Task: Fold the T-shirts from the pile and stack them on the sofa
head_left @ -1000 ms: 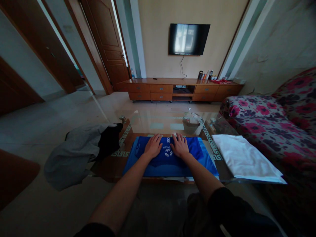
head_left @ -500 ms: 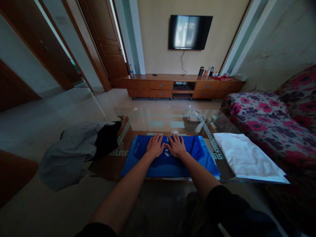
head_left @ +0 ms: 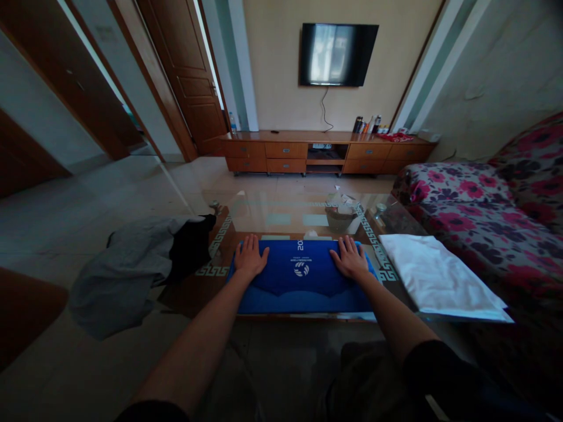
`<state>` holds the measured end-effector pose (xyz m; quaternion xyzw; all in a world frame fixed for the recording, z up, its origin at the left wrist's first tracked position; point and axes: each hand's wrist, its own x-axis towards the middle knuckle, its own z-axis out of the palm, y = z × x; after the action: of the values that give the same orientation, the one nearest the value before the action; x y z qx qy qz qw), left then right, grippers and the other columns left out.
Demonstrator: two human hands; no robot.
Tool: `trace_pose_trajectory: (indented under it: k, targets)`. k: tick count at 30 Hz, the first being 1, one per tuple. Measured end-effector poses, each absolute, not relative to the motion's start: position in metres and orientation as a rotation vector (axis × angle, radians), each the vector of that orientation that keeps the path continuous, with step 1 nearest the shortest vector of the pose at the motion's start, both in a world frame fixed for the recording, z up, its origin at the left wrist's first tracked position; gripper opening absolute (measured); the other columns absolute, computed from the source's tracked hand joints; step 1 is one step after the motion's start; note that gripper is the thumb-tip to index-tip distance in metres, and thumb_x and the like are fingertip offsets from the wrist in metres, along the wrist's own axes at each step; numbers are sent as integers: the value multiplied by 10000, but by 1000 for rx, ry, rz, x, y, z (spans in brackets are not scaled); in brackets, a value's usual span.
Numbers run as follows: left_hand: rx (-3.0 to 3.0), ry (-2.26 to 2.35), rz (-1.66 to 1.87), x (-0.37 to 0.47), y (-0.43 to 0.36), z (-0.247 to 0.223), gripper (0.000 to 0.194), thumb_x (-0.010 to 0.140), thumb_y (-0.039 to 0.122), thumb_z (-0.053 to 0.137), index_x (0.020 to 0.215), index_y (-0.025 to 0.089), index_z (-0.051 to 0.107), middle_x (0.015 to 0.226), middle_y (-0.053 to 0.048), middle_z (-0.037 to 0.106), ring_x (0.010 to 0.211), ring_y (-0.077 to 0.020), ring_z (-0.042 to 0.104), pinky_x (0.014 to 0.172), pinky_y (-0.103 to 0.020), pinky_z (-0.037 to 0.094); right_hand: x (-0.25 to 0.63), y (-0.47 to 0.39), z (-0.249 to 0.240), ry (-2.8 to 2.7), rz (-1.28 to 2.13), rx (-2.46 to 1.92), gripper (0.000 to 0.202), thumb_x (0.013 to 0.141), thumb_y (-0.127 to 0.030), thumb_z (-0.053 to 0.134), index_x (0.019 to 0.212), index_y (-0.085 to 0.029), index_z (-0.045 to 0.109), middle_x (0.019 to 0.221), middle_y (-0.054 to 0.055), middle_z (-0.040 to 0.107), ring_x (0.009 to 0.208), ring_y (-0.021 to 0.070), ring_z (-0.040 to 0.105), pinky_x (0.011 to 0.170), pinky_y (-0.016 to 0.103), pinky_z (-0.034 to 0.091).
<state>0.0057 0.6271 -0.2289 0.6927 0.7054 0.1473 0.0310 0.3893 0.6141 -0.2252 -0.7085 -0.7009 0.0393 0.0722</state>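
A glass-topped coffee table (head_left: 215, 271) carries three loads: a grey-and-black heap of clothing (head_left: 127, 269) at its left edge, a folded blue garment (head_left: 303, 300) along the middle of its near edge, and a folded white garment (head_left: 442, 278) at its near right corner. The left hand (head_left: 251, 256) and right hand (head_left: 350, 258), flat with fingers spread wide, flank the blue garment's white printed emblem (head_left: 301, 269).

On the glass coffee table (head_left: 223, 236), the left hand (head_left: 250, 257) and right hand (head_left: 351, 258) hide parts of the folded blue garment (head_left: 281, 284), its smallest print (head_left: 301, 259) illegible. Right of the table, the floral sofa (head_left: 475, 220) runs out of view.
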Motion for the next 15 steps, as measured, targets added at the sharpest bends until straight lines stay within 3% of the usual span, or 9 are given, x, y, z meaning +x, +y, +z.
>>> trace_pose_trajectory:
  k: [7,12,15]
  targets:
    - [2202,2184,345,-22,629,-235,812,978,628,279,1616,128,245,1677,-140,251,1567,-292,176,1261,-490,146,411,613,-233,-2068,91,-2195,880,993,-690,171,1650,-105,160,1712,106,76,1579,271,42,1262,460,62]
    - [2367,2259,368,-4,618,-217,722,995,558,294,1571,128,367,1666,-120,295,1575,-274,143,1281,-477,92,401,608,-221,-2038,-2,-2238,812,1011,-652,162,1648,-149,198,1715,90,95,1576,270,59,1260,468,56]
    - [2562,2072,419,16,608,-208,673,1006,547,309,1553,169,411,1663,-93,312,1573,-261,154,1288,-456,84,387,598,-207,-2083,-108,-2158,783,1009,-654,208,1649,-203,209,1721,81,50,1575,303,32,1251,519,13]
